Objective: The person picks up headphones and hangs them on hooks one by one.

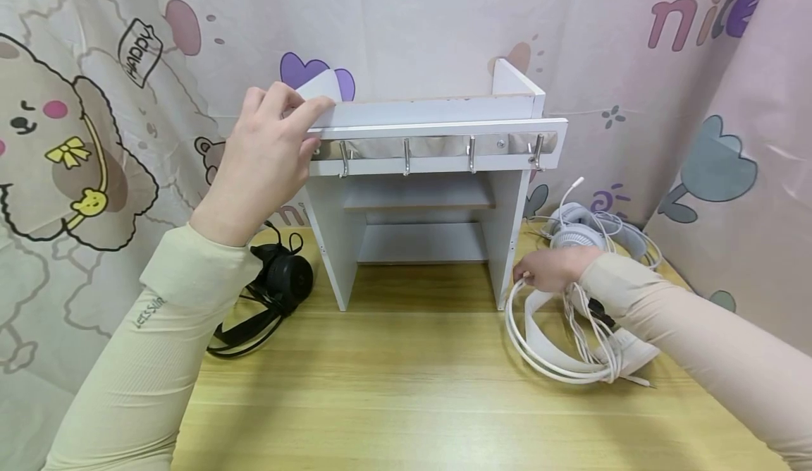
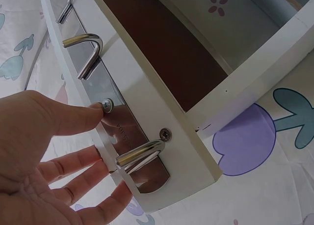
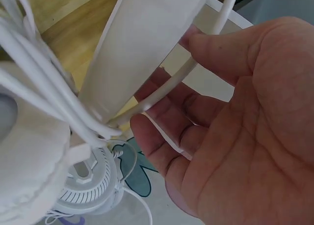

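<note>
A white shelf unit point(image 1: 419, 113) stands on the table, with a metal hook rail point(image 1: 438, 148) along its upper front board. My left hand point(image 1: 260, 147) grips the left end of that board. In the left wrist view its thumb point(image 2: 78, 116) presses beside a screw on the rail, and the other fingers reach behind the board. To the right of the unit, my right hand point(image 1: 552, 268) holds the thin hoop of white headphones point(image 1: 539, 366). The right wrist view shows the fingers curled around this hoop point(image 3: 171, 82), beside the broad white headband point(image 3: 142, 43).
Black headphones point(image 1: 288, 280) lie left of the unit. Behind my right hand sit further headphones in white and grey point(image 1: 574, 235), with loose white cables around them. A printed curtain point(image 1: 431, 41) hangs close behind the wooden table point(image 1: 406, 379).
</note>
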`<state>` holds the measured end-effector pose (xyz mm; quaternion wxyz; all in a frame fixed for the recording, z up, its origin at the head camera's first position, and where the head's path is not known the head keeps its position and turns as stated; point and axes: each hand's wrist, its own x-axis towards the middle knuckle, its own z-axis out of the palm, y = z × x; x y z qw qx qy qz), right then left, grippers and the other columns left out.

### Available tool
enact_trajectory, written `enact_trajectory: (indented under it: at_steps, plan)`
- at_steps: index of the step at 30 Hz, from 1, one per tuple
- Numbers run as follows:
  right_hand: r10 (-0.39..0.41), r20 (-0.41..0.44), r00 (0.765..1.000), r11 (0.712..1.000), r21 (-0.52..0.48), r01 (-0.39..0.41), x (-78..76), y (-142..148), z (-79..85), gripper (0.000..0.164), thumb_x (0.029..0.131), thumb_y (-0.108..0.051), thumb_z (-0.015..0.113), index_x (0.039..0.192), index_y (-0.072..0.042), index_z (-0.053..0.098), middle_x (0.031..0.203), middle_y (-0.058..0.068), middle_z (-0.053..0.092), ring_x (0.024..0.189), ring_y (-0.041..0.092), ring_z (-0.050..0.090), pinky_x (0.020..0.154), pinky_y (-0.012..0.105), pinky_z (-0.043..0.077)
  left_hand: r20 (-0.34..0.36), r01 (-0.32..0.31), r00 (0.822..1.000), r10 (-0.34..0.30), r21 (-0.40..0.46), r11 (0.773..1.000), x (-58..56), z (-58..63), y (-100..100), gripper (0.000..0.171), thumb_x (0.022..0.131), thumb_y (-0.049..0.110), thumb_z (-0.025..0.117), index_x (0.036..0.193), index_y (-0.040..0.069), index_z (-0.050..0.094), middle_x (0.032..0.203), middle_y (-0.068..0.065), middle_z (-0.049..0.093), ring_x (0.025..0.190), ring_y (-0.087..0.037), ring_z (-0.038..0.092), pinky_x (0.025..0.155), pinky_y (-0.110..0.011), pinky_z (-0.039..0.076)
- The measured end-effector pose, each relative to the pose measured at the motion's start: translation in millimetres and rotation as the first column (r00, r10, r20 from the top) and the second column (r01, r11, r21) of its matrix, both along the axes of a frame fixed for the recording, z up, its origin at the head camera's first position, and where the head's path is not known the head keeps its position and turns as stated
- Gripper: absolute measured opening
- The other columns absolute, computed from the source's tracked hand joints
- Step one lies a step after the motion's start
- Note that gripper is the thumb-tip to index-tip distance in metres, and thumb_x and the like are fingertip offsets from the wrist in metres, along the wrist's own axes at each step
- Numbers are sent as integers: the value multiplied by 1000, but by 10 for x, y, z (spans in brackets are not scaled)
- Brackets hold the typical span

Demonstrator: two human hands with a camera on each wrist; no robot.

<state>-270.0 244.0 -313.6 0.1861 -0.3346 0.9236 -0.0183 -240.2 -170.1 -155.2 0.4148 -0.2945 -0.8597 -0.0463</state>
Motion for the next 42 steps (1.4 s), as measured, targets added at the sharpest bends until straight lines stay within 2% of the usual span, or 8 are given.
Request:
enact_trajectory:
  at_steps: [4, 9, 17, 23, 28, 33, 37, 42]
  plan:
    - [17, 6, 1000, 1000, -13, -17, -26, 41, 6, 17, 100, -3, 55, 99, -11, 70, 95, 9, 71, 87, 17, 62, 88, 42, 57, 1, -1, 1000, 1, -3, 1000, -3, 3, 2, 46, 97, -6, 70, 140, 9, 63, 117, -28, 58, 105, -49, 49, 92, -54, 41]
    - [24, -12, 1000, 1000, -15, -24, -67, 116, -3, 21, 101, -3, 52, 110, -6, 71, 102, 15, 73, 93, 24, 67, 92, 52, 59, 6, -7, 1000, 7, -5, 1000, 1, 6, 4, 46, 97, -6, 69, 140, 9, 63, 117, -28, 58, 105, -49, 49, 91, -54, 42]
    - [-66, -19, 998, 998, 21, 67, 7, 135, 151, 24, 103, -5, 55, 120, -6, 71, 118, 19, 75, 113, 38, 72, 102, 56, 57, 6, -6, 1000, 6, -6, 1000, 6, 4, 1, 46, 97, -6, 69, 140, 10, 63, 117, -28, 58, 105, -49, 49, 92, -55, 42]
    - [-85, -72, 994, 996, 11, 86, 41, 176, 233, 23, 101, -6, 57, 120, -6, 71, 113, 17, 77, 109, 39, 73, 100, 58, 57, 6, -4, 1000, 4, -10, 1000, 6, 9, 2, 46, 97, -6, 69, 140, 9, 63, 117, -28, 58, 105, -48, 49, 92, -54, 41]
    - [-95, -59, 994, 995, -9, 95, 53, 201, 286, 24, 102, -5, 57, 123, -4, 69, 115, 18, 76, 109, 39, 73, 98, 57, 57, 11, -7, 1000, 7, -12, 1000, 7, 12, 4, 47, 98, -6, 69, 141, 9, 63, 117, -28, 58, 105, -48, 49, 92, -54, 41]
    - [-77, -56, 995, 997, -12, 77, 65, 213, 308, 21, 103, -7, 57, 120, -6, 68, 109, 14, 75, 102, 33, 73, 94, 55, 58, 10, -5, 1000, 5, -11, 1000, 8, 11, 2, 46, 98, -5, 69, 141, 9, 63, 117, -28, 58, 105, -48, 49, 92, -54, 41]
    - [-79, -38, 996, 997, -22, 79, 68, 218, 314, 21, 104, -8, 57, 121, -6, 68, 103, 8, 73, 92, 23, 68, 85, 45, 58, 6, -3, 1000, 3, -13, 1000, 10, 12, 2, 46, 98, -6, 69, 141, 8, 63, 117, -28, 58, 105, -48, 49, 92, -54, 41]
    - [-117, 33, 993, 991, -63, 119, 82, 232, 339, 22, 106, -9, 54, 124, -5, 67, 99, 6, 71, 84, 14, 64, 74, 34, 55, 8, -7, 1000, 7, -15, 1000, 14, 11, 4, 46, 98, -5, 69, 141, 8, 63, 117, -29, 58, 105, -48, 49, 92, -54, 41]
